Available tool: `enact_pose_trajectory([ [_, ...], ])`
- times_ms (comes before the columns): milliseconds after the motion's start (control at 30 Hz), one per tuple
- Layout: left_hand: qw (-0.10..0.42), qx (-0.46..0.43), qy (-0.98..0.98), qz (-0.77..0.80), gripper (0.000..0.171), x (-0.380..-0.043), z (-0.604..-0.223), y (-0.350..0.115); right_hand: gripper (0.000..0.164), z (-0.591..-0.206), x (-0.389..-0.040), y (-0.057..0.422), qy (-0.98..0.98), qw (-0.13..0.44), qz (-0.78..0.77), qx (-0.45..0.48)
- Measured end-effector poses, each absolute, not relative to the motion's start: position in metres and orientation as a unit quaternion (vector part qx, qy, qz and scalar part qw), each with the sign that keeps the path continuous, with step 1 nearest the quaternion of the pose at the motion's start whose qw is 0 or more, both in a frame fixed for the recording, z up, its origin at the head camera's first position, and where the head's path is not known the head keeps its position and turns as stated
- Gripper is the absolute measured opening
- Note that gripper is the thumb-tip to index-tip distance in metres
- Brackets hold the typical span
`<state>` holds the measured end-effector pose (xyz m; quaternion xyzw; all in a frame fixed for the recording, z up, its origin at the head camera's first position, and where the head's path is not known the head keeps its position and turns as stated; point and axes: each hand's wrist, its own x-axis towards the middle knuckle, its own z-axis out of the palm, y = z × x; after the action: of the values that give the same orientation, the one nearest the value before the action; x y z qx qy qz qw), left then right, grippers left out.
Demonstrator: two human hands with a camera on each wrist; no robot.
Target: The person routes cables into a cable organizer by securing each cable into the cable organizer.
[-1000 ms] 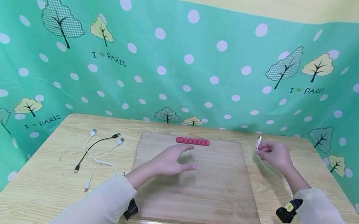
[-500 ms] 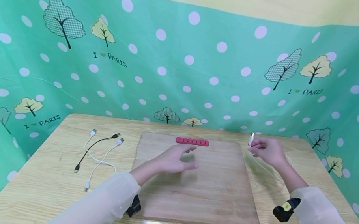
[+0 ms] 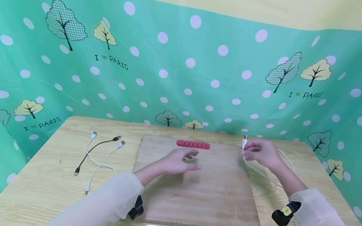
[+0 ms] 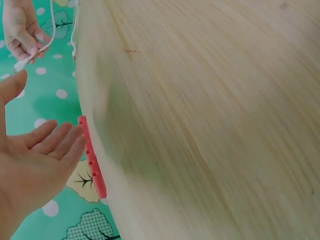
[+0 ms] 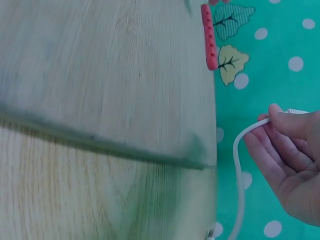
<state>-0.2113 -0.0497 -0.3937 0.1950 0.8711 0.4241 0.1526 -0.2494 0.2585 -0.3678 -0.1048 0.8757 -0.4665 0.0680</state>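
My right hand (image 3: 261, 153) pinches a white USB cable (image 3: 244, 142) just below its plug, which points up past the fingertips. In the right wrist view the cable (image 5: 239, 165) bends away from the thumb and hangs down. Over the wooden board (image 3: 211, 191) hovers my left hand (image 3: 177, 162), fingers loosely spread and holding nothing. A red cable holder (image 3: 193, 144) with a row of slots lies along the board's far edge, just beyond the left fingertips. In the left wrist view the holder (image 4: 92, 157) shows beside the left hand (image 4: 40, 165).
Left of the board, two white USB cables (image 3: 94, 161) and a short black one (image 3: 97, 144) lie on the wood-grain table (image 3: 44, 186); the white ones cross. A green dotted curtain (image 3: 188, 70) hangs behind the table and at both sides.
My right hand has moved left with the white USB cable, from the table's right side to the board's far right corner. The left hand has barely moved.
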Motion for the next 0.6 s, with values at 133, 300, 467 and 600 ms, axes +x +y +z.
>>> enact_pose_trajectory([
  [133, 0.153, 0.194, 0.864, 0.438, 0.061, -0.212, -0.397, -0.047, 0.029, -0.366, -0.248, 0.251, 0.869, 0.080, -0.476, -0.104],
  [300, 0.158, 0.187, 0.856, 0.456, 0.057, -0.211, -0.398, -0.042, 0.028, -0.365, -0.245, 0.241, 0.869, 0.100, -0.473, -0.107],
  [467, 0.162, 0.178, 0.848, 0.472, 0.056, -0.212, -0.401, -0.034, 0.028, -0.365, -0.243, 0.232, 0.861, 0.114, -0.484, -0.111],
  [600, 0.167, 0.170, 0.837, 0.493, 0.053, -0.212, -0.403, -0.025, 0.027, -0.367, -0.242, 0.226, 0.857, 0.118, -0.489, -0.114],
])
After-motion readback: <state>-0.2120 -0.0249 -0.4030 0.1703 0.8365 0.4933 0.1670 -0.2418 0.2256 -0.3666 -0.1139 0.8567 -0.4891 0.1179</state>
